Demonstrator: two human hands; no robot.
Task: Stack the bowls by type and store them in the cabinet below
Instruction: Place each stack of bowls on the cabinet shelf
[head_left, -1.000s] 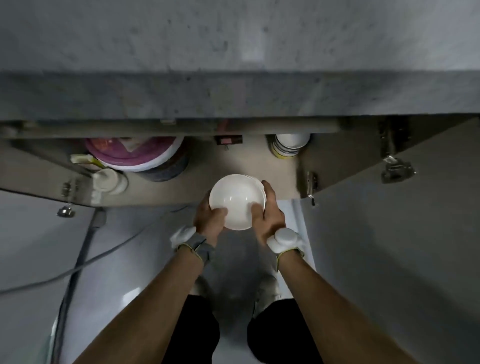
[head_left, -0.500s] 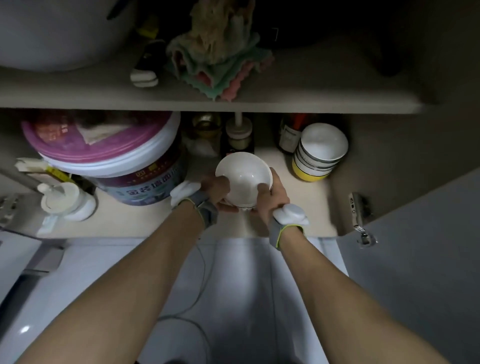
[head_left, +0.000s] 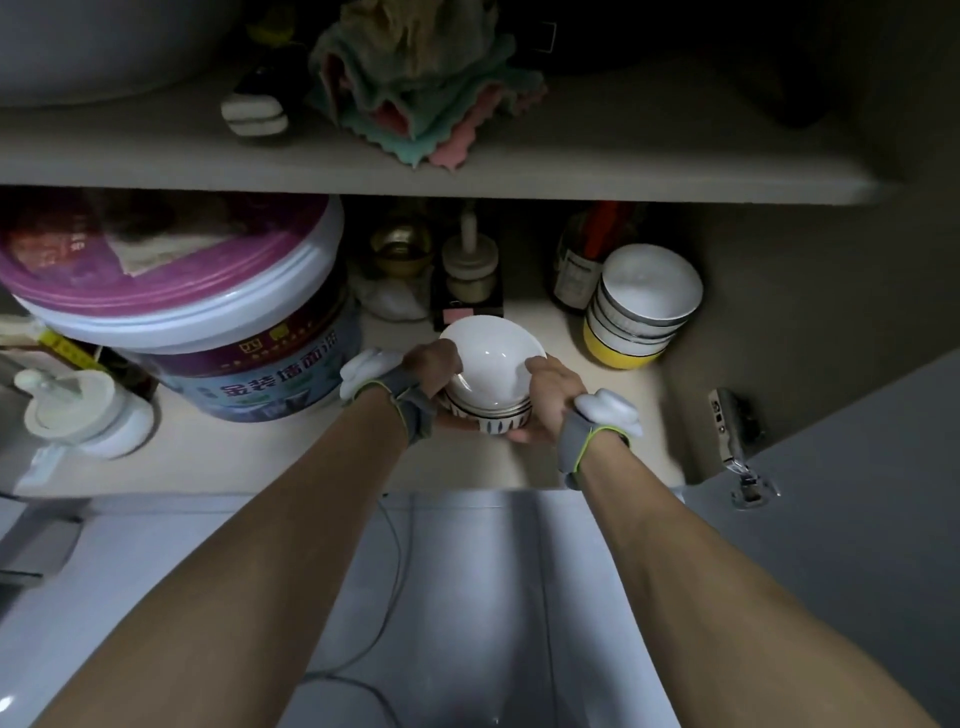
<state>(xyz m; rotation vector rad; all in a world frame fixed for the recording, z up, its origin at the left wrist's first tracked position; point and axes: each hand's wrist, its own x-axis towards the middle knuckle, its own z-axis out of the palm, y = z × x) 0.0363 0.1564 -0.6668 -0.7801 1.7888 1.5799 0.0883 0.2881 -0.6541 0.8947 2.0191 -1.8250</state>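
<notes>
1. Open cabinet (head_left: 519, 179) seen from above and in front, with an upper shelf and a lower shelf (head_left: 270, 457) as the landmark.
2. Big paint bucket (head_left: 208, 332) with a purple lid, at the left of the lower shelf.
3. Crumpled cloths (head_left: 415, 88) on the upper shelf, above the lower shelf's middle.
4. Stack of bowls (head_left: 641, 306), yellow one at the bottom, at the right of the lower shelf, well apart from the hands.
5. Second stack of bowls, white inside (head_left: 491, 371), at the front middle of the lower shelf; resting on it or just above, cannot tell.
6. Left hand (head_left: 431, 366) curled round that stack's left side.
7. Right hand (head_left: 550, 395) curled round its right side, fingers under the base.
8. Jars and bottles (head_left: 467, 265) at the back of the lower shelf, behind the held stack.
</notes>
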